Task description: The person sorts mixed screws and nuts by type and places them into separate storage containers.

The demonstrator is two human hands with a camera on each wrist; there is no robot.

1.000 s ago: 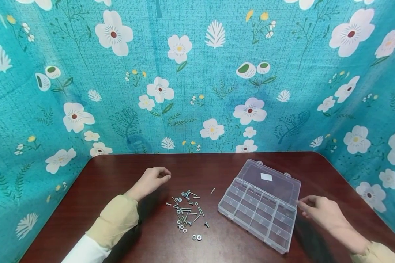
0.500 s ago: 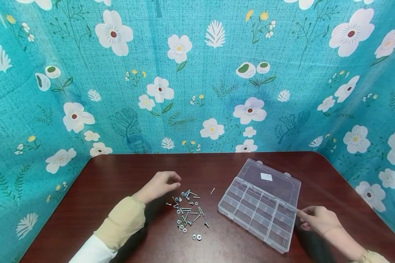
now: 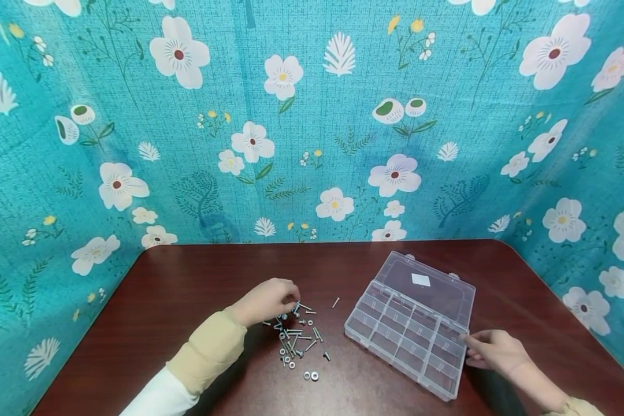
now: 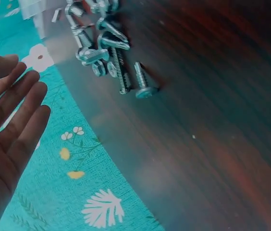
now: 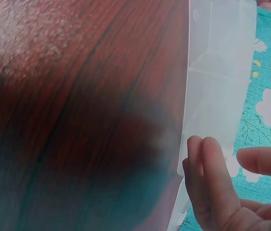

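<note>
- Left hand (image 3: 265,301), loosely bent, nothing visibly held, by the screws (image 3: 294,331) left of the compartment box (image 3: 408,330).
- Right hand (image 3: 501,352) against the box's right side, partly curled; cannot tell if it pinches.

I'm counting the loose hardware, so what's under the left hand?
Silver metal screws show right at the edge of the left hand, lying on the dark-red table. Anything directly beneath it is covered in the head view.

The left hand (image 3: 270,300) has moved to the screws (image 3: 294,331), contact unclear; the right hand (image 3: 501,351) has edged toward the box (image 3: 395,363).
</note>
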